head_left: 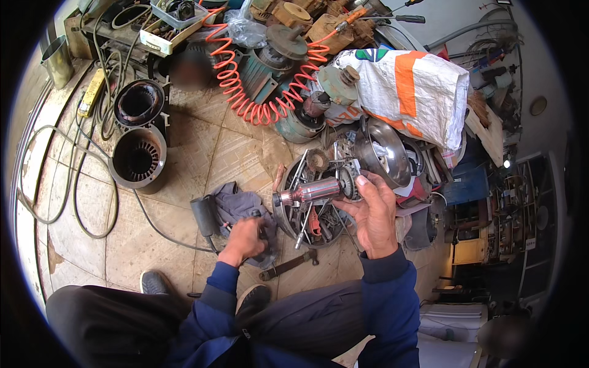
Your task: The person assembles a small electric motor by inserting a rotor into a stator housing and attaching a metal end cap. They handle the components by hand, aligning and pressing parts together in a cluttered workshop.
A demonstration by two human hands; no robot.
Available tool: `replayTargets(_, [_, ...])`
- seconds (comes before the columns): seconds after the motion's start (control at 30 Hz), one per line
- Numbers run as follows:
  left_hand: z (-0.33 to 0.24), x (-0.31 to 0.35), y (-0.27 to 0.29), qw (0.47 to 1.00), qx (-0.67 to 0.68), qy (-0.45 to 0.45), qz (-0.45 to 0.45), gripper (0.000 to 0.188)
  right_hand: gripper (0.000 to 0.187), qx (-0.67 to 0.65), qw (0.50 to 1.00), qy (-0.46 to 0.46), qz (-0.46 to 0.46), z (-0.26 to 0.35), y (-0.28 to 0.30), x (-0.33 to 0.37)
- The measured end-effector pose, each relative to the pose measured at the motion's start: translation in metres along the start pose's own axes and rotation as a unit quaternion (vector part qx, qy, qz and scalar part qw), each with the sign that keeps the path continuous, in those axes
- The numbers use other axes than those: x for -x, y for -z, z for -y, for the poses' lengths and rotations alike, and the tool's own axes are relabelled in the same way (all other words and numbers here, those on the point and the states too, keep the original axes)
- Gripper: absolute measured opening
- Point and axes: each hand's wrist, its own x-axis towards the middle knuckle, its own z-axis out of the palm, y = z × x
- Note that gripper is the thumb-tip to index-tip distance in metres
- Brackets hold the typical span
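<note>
My right hand (373, 216) holds up a motor armature (316, 191), a shiny cylinder with a copper end and a small fan, lying sideways above a round metal tray (283, 211) of tools. My left hand (244, 239) reaches down onto a grey cloth (236, 205) on the tiled floor and grips a dark tool there; the tool is mostly hidden by the fingers. A hammer (288, 265) lies on the floor just right of the left hand. My knees and blue sleeves fill the bottom of the view.
Two round motor stator housings (138, 161) stand at the left among black cables (73, 184). An orange coiled hose (245, 98) crosses old motors at the top. A white and orange sack (411, 92) and a shiny metal bowl (383, 153) sit at the right.
</note>
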Motion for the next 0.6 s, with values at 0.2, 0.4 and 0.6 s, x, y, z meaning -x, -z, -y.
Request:
replayTargets(0.2, [-0.071, 0.012, 0.069, 0.859, 0.507, -0.059, -0.047, 0.048, 0.041, -0.013, 0.999, -0.034, 0.031, -0.008, -0.005, -0.001])
replayTargets(0.4, [-0.11, 0.02, 0.063, 0.67, 0.728, -0.109, -0.102, 0.054, 0.043, -0.009, 0.995, -0.074, 0.064, -0.02, -0.032, 0.004])
replayTargets(0.6, [-0.102, 0.02, 0.068, 0.679, 0.715, -0.109, -0.123, 0.051, 0.048, -0.014, 0.99, -0.098, 0.101, -0.022, -0.038, 0.0])
